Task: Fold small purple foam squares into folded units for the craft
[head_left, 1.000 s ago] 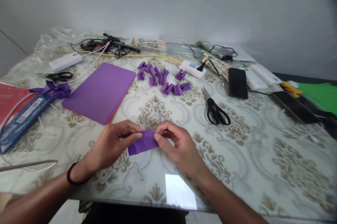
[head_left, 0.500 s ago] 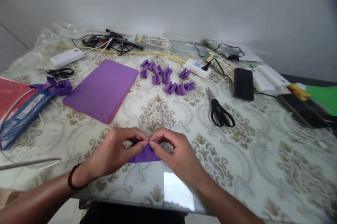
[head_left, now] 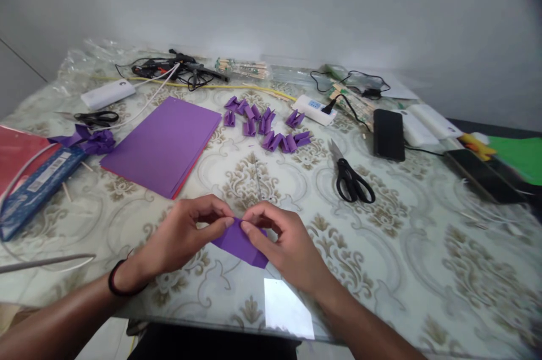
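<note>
Near the table's front edge, a small piece of purple paper (head_left: 241, 246) is pinched along its upper edge between both hands. My left hand (head_left: 189, 236) has thumb and forefinger closed on its upper left part. Close beside it, my right hand (head_left: 282, 238) pinches the same paper with thumb and fingers and covers its right end. The paper slants down to the right and looks creased. Several folded purple paper pieces (head_left: 266, 122) stand in a loose cluster farther back. To the left lies a stack of purple sheets (head_left: 163, 143), with red showing beneath.
Black-handled scissors (head_left: 352, 179) lie right of centre; a second pair of scissors (head_left: 96, 118) is at the left. A white power strip (head_left: 314, 109), a black phone (head_left: 388, 135) and tangled black cables (head_left: 180, 69) sit farther back. A blue packet (head_left: 48, 179) lies left, green paper (head_left: 519, 158) right.
The purple paper has tilted, its right end now lower, and more of it shows between the hands. My fingertips have moved slightly apart. The view has shifted slightly.
</note>
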`<state>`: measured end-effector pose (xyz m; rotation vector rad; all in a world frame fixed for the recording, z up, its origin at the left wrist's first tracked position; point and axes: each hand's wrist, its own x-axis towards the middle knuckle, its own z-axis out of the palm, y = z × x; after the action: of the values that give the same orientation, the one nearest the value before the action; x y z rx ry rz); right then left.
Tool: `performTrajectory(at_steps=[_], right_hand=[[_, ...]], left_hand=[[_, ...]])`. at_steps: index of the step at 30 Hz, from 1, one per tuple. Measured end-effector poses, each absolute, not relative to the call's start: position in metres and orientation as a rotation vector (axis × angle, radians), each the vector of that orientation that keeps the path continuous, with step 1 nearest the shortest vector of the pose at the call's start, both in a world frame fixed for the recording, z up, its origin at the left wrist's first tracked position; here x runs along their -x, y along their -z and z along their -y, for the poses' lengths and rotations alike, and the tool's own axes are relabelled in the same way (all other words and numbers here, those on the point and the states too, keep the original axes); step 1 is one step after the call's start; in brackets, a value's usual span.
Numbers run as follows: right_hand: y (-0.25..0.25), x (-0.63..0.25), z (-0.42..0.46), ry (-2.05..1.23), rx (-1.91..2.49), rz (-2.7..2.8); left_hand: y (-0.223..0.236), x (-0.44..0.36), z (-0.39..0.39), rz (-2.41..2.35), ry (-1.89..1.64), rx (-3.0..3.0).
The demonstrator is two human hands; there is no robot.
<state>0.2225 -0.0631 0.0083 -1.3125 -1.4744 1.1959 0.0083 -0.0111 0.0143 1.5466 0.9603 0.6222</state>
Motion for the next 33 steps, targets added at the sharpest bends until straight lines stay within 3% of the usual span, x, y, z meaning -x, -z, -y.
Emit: performTrajectory(at_steps=[21, 33], right_hand=[[-0.006, -0.217, 0.068, -1.020, 1.215, 1.546], [-0.012, -0.233, 0.060, -1.174, 1.286, 1.255]], left_hand=[[-0.019, -0.009, 0.016, -0.845, -0.599, -1.534], [-0.022, -0.002, 0.004, -0.967, -0.611, -1.548]])
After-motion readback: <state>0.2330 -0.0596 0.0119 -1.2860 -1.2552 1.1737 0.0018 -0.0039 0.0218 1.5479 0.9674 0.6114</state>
